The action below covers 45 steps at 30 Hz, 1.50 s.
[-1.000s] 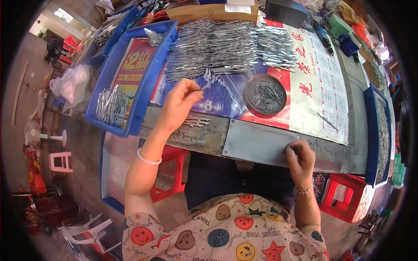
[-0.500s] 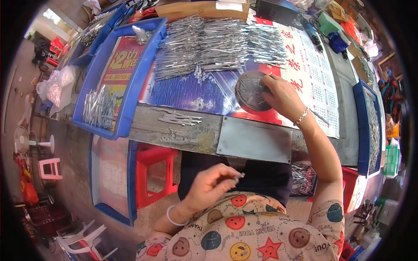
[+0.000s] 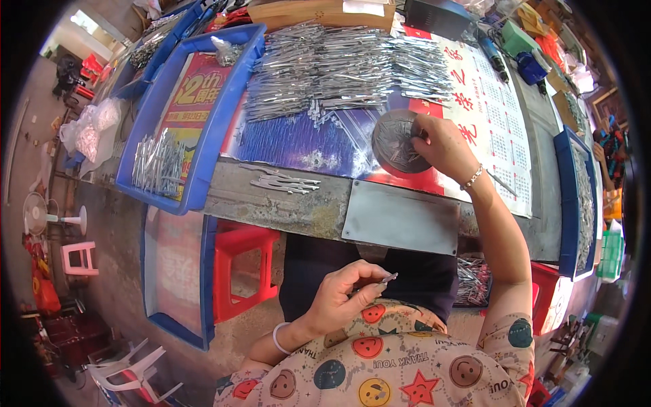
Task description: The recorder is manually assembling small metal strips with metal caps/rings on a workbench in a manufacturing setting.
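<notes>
My left hand (image 3: pixel 344 293) is held low in front of my body, thumb and forefinger pinching a small metal piece (image 3: pixel 388 278) that pokes out past the fingertips. Over on the tabletop, my right hand (image 3: pixel 444 150) reaches into a round dark dish (image 3: pixel 385 163) of small thin metal pieces (image 3: pixel 395 136). Its thumb and fingers are bent together at the dish's right side; whether a piece sits between them is hidden. A short row of slender metal strips (image 3: pixel 285 182) lies on the bare table edge, left of a grey metal plate (image 3: pixel 400 218).
Dense rows of long thin metal parts (image 3: pixel 319 68) cover the far table. A blue tray (image 3: pixel 196 183) with similar parts stands left, another blue tray (image 3: pixel 575 203) at the right edge. A red stool (image 3: pixel 227 271) is below the table. A wooden box (image 3: pixel 319 15) stands behind.
My left hand has shifted right and the pinched piece shows more plainly. My right hand remains at the dish, its fingers drawn slightly closer together. The whole view has shifted a little.
</notes>
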Each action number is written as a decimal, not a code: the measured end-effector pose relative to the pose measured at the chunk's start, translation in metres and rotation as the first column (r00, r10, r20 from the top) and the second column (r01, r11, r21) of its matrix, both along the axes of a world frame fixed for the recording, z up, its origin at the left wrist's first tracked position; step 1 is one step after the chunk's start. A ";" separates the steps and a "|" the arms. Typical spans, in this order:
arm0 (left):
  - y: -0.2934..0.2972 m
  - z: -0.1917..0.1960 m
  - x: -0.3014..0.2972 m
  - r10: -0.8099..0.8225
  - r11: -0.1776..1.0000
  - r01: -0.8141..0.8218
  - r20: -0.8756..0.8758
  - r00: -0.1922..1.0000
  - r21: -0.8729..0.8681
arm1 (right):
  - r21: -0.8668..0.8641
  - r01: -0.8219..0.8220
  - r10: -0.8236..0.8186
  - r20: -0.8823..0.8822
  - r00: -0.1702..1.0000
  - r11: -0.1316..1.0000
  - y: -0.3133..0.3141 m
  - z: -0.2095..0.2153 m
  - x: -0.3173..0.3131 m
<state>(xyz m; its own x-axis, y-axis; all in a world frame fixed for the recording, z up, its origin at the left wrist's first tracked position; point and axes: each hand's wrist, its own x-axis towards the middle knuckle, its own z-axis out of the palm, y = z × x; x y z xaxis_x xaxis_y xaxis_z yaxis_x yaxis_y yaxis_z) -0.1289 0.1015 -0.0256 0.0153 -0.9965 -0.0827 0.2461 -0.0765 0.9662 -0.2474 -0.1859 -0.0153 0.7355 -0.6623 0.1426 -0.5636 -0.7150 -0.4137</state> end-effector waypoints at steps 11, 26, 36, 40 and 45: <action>-0.012 0.005 -0.009 0.054 0.998 -0.055 -0.103 0.993 -0.010 | 0.679 -0.168 -0.232 0.457 0.858 0.715 0.021 0.019 -0.023; -0.026 0.000 -0.015 0.041 0.994 -0.020 -0.207 0.978 0.105 | 0.884 -0.422 -0.494 0.463 0.736 0.200 0.110 0.014 -0.056; -0.024 0.003 -0.016 0.027 0.992 -0.003 -0.186 0.982 0.128 | 0.855 -0.488 -0.443 0.511 0.736 0.176 0.134 0.010 -0.057; -0.023 0.002 -0.016 0.015 0.996 0.001 -0.192 0.981 0.086 | 0.858 -0.480 -0.429 0.508 0.747 0.181 0.135 0.014 -0.058; -0.021 0.001 -0.014 0.007 0.998 0.004 -0.175 0.985 0.066 | 0.872 -0.457 -0.400 0.486 0.777 0.172 0.137 0.019 -0.056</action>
<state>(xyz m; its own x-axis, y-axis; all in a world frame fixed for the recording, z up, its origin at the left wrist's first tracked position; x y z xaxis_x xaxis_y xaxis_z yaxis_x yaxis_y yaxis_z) -0.1427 0.0809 -0.0244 -0.0036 -0.9887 -0.1497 0.4110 -0.1379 0.9011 -0.3033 -0.0485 0.0034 0.8128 -0.5363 -0.2273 0.0680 0.4748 -0.8775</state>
